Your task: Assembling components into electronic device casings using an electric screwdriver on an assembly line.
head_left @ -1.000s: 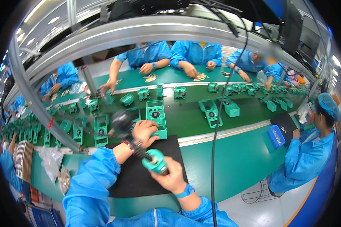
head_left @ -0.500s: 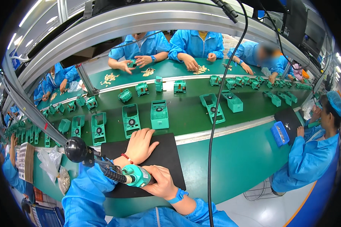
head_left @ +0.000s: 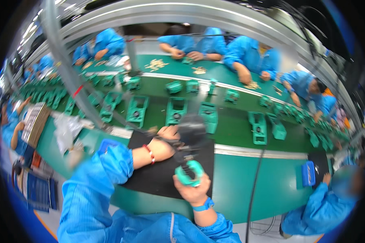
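In my right hand (head_left: 195, 193) is a teal electric screwdriver (head_left: 181, 176), seen from its cable end, with my fingers wrapped round its body. A dark cord runs into its top. My left hand (head_left: 165, 148), a red bead bracelet at its wrist, reaches over the far edge of the black mat (head_left: 150, 178). A blurred black ball mount (head_left: 192, 130) covers part of its fingers, so their grip does not show. Just beyond stand teal plastic housings, an open-framed one (head_left: 177, 111) and a boxier one (head_left: 208, 117).
The green conveyor (head_left: 235, 139) carries several teal housings and smaller units. Across it, people in blue work by small piles of pale parts (head_left: 156, 65). A blue bin (head_left: 308, 174) lies to the right near a co-worker; plastic bags (head_left: 67, 131) and stacked trays (head_left: 37, 123) lie left.
My view has swung, shifting the scene. The screwdriver has tipped more end-on, still in my right hand. My left hand, flat on the mat before, is now partly behind the ball mount.
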`<state>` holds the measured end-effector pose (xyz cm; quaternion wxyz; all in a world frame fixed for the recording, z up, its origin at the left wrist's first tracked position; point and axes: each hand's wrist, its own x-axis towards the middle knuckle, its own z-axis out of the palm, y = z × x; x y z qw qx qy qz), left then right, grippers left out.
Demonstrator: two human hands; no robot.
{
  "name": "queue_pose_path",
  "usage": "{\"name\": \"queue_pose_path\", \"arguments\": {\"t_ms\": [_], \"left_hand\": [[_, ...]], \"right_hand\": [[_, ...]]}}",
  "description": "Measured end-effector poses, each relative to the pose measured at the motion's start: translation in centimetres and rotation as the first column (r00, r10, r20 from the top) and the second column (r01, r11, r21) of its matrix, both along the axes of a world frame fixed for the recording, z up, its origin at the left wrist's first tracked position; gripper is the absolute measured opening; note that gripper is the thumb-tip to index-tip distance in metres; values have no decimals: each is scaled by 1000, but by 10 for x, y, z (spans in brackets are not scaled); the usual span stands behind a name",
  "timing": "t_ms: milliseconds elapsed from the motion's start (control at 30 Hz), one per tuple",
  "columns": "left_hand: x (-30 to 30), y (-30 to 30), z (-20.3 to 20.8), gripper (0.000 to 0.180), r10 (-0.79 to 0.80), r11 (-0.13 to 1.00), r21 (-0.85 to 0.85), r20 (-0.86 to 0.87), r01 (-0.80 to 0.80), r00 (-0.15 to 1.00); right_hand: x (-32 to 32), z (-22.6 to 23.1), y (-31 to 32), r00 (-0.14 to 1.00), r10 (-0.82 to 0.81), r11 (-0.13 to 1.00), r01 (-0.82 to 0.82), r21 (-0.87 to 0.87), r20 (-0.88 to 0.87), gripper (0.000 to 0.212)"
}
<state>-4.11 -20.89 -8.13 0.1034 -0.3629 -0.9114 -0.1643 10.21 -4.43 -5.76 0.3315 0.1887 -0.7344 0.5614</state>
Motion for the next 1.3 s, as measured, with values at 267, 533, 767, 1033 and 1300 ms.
{"name": "queue_pose_path", "arguments": {"t_ms": [267, 533, 767, 1033, 1300], "left_hand": [[-47, -93, 16, 14, 446, 892, 91, -24, -442, 895], [-109, -109, -14, 43, 715, 693, -107, -22, -713, 699], [-116, -125, 15, 20, 581, 788, 239, 16, -568, 813], [34, -125, 93, 23, -134, 986, 93, -36, 137, 990], [147, -102, 56, 18, -529, 846, 12, -100, 533, 843]], "right_hand": [[-10, -28, -7, 1000, 29, 983, -27, -180, 8, 36], [-8, -40, -10, 1000, 28, 998, -28, -59, 7, 40], [-2, -57, -1, 1000, 22, 1000, -22, -10, 18, 46], [-9, -30, -2, 996, -44, 992, 53, -113, 79, 31], [-11, -22, -5, 996, -94, 991, 95, -94, 5, 25]]}}
